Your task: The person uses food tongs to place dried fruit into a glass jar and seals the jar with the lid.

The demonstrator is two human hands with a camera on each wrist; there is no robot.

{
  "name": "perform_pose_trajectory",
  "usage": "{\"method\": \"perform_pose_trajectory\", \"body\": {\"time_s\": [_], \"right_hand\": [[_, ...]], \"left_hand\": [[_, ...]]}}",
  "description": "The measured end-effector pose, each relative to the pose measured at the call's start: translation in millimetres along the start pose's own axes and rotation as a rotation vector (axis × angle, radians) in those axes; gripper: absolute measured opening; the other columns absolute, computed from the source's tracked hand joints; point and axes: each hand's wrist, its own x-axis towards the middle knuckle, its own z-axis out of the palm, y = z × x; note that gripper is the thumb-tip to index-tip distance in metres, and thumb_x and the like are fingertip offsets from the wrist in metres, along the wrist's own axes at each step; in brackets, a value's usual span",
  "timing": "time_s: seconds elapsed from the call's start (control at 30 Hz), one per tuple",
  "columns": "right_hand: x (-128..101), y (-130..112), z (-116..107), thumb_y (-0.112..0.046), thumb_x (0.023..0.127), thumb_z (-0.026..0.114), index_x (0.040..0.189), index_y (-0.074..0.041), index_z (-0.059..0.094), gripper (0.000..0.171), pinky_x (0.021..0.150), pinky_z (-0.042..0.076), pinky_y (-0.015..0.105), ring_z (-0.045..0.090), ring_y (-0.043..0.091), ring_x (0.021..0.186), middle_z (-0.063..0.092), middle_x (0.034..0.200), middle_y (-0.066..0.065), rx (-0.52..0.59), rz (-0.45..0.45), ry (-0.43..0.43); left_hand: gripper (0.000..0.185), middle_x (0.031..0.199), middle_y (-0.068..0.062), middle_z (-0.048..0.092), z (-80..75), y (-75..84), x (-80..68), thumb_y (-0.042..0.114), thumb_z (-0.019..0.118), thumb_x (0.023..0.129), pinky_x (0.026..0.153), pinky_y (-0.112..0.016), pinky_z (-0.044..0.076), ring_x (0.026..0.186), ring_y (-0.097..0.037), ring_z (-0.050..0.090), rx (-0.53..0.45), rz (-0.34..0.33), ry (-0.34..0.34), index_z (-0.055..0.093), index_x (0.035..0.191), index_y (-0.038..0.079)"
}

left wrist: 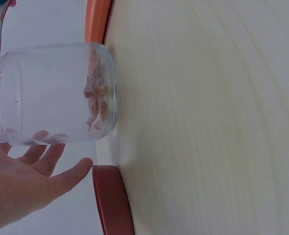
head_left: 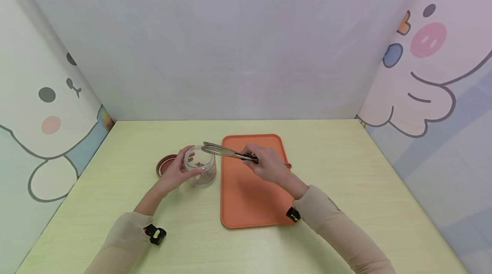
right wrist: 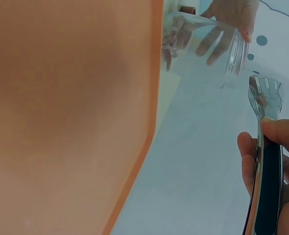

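Note:
A clear glass jar stands upright left of the orange tray, its mouth uncovered. Several small reddish-brown pieces lie at its bottom. My left hand grips the jar near the rim, thumb on the near side and fingers around the far left side. In my right hand are metal tongs with dark handle panels, held over the tray's left part. Their fork-like tips point left, above the jar's mouth. A brownish-red round lid lies on the table beside the left hand.
The orange tray lies flat under my right forearm, just right of the jar. A small reddish-brown end shows past the right hand at the tray's right edge. Behind the pale wood table hangs a plain curtain, with cartoon-printed ones at both sides.

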Motion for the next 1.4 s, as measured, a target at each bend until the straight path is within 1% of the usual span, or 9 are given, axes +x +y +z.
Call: {"method": "perform_pose_trajectory", "body": {"time_s": [0.1,0.2,0.33,0.53,0.83,0.97,1.1,1.33,1.4], "right_hand": [[-2,2,-2,-0.008,0.082,0.063,0.093,-0.012,0.056,0.014,0.049,0.040,0.022,0.047,0.004,0.056,0.058,0.081,-0.006,0.022,0.029,0.010],[-5,3,-3,-0.007,0.081,0.063,0.096,-0.011,0.056,0.016,0.052,0.042,0.021,0.049,0.003,0.061,0.058,0.083,-0.005,0.034,0.057,0.033],[-10,6,-6,-0.008,0.080,0.064,0.099,-0.008,0.056,0.020,0.049,0.040,0.022,0.047,0.004,0.060,0.057,0.083,-0.003,0.031,0.080,0.091],[-21,13,-9,-0.007,0.078,0.067,0.102,-0.005,0.054,0.028,0.047,0.039,0.024,0.046,0.007,0.057,0.056,0.081,0.001,0.030,0.142,0.200],[-37,21,-13,-0.008,0.074,0.071,0.111,-0.007,0.050,0.042,0.057,0.047,0.027,0.055,0.009,0.068,0.055,0.092,0.002,0.102,0.304,0.288],[-43,22,-17,-0.011,0.074,0.072,0.115,-0.009,0.049,0.047,0.056,0.047,0.027,0.054,0.008,0.067,0.055,0.093,0.002,0.122,0.351,0.301],[-49,23,-21,-0.017,0.074,0.072,0.121,-0.011,0.049,0.053,0.052,0.046,0.026,0.053,0.007,0.064,0.055,0.093,0.003,0.092,0.362,0.312],[-61,26,-27,-0.019,0.073,0.073,0.128,-0.015,0.047,0.060,0.048,0.043,0.025,0.050,0.008,0.058,0.052,0.086,0.002,0.045,0.376,0.334],[-64,27,-29,-0.020,0.074,0.072,0.128,-0.013,0.047,0.060,0.047,0.042,0.025,0.049,0.009,0.058,0.051,0.086,0.006,0.041,0.382,0.340]], "left_hand": [[0.079,0.135,-0.020,0.029,0.3,3.4,-0.9,0.027,0.067,0.079,0.094,-0.052,0.027,0.123,-0.036,0.026,-0.004,-0.009,-0.002,0.017,0.139,0.014],[0.078,0.134,-0.023,0.028,0.7,14.8,-5.1,0.022,0.066,0.080,0.093,-0.054,0.026,0.122,-0.039,0.025,0.002,-0.008,-0.003,0.016,0.138,0.009],[0.076,0.133,-0.026,0.027,1.4,30.9,-10.9,0.017,0.065,0.081,0.093,-0.055,0.026,0.122,-0.042,0.025,0.013,-0.007,0.000,0.016,0.138,0.004],[0.074,0.134,-0.026,0.026,1.7,36.1,-12.6,0.017,0.064,0.082,0.094,-0.054,0.025,0.123,-0.042,0.023,0.011,-0.015,-0.001,0.016,0.137,0.004],[0.074,0.134,-0.026,0.026,1.3,33.0,-11.5,0.017,0.064,0.082,0.093,-0.054,0.026,0.122,-0.041,0.024,0.004,-0.022,-0.002,0.016,0.138,0.006],[0.074,0.134,-0.026,0.026,1.3,33.0,-11.4,0.017,0.064,0.082,0.094,-0.053,0.025,0.122,-0.041,0.024,-0.005,-0.019,-0.003,0.016,0.138,0.006],[0.075,0.134,-0.026,0.026,1.6,34.0,-11.7,0.017,0.064,0.082,0.094,-0.053,0.026,0.122,-0.041,0.024,-0.009,-0.023,-0.006,0.016,0.138,0.005],[0.080,0.135,-0.019,0.029,0.8,1.2,-0.8,0.031,0.067,0.078,0.093,-0.052,0.028,0.123,-0.036,0.026,0.008,-0.016,0.002,0.017,0.139,0.015],[0.080,0.135,-0.019,0.029,1.0,1.7,-0.9,0.031,0.067,0.078,0.093,-0.052,0.028,0.123,-0.036,0.027,0.007,-0.017,0.001,0.017,0.139,0.016]]}}
